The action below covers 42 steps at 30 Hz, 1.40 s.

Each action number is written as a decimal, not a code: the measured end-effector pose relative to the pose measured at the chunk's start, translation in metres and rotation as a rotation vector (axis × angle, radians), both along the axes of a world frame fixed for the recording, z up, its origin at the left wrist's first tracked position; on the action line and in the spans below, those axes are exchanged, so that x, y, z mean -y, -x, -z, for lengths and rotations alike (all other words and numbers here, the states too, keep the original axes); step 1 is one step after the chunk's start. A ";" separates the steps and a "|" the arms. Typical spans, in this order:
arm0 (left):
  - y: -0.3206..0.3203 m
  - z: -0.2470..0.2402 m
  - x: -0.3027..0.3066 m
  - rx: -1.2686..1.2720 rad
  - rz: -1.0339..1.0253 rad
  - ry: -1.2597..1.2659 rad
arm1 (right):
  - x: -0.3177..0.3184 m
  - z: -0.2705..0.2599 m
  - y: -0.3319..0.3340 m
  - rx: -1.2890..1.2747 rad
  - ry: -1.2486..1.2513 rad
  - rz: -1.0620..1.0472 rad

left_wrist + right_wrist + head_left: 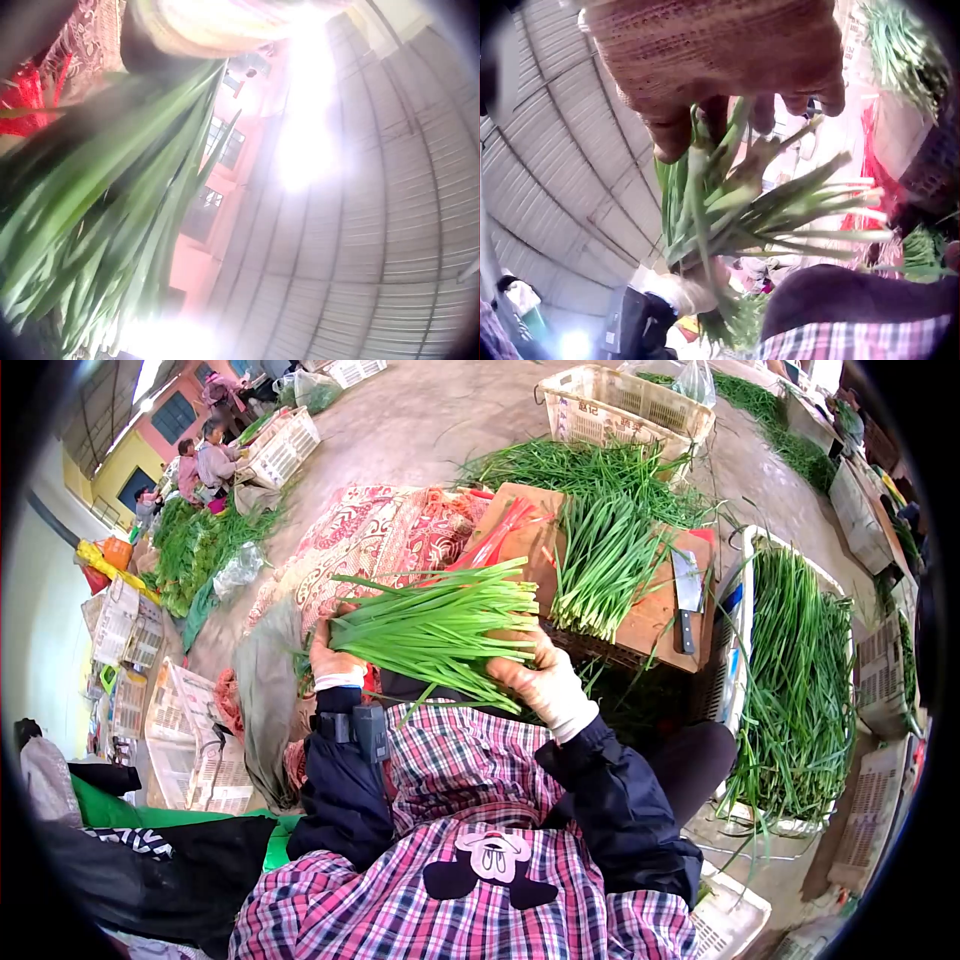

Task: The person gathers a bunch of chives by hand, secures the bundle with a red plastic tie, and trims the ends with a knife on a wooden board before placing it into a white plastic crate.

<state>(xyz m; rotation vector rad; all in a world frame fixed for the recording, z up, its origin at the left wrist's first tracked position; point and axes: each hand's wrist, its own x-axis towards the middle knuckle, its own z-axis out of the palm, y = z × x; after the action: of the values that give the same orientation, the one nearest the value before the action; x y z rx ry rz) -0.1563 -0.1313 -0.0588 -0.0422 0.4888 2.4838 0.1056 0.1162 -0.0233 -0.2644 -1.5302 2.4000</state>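
A loose bunch of garlic chives (430, 625) lies crosswise above my lap, between both hands. My left hand (335, 656), in a pale glove, grips the bunch at its left side; in the left wrist view the leaves (112, 202) spread out below the glove's edge. At the other end my gloved right hand (548, 682) holds the stalks, thumb in front. In the right wrist view, its fingers (671, 139) curl down around the green stalks (697, 195), with several ends sticking out sideways.
A wooden board (650, 630) ahead bears another pile of chives (610, 565), a knife (687, 585) and red ties (510, 530). A crate (745, 650) full of chives (795, 680) stands at right. Patterned cloth (350, 540) lies front left. A white crate (620, 410) stands beyond.
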 end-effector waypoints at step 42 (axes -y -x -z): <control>-0.002 -0.044 0.004 -0.253 -0.247 0.474 | -0.046 0.075 -0.013 0.136 -0.211 0.214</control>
<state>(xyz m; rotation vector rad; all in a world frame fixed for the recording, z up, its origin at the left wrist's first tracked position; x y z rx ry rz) -0.1542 -0.1348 -0.0145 0.0259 1.2383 2.5637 0.1189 0.1620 -0.0983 -0.5260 -1.7032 2.0753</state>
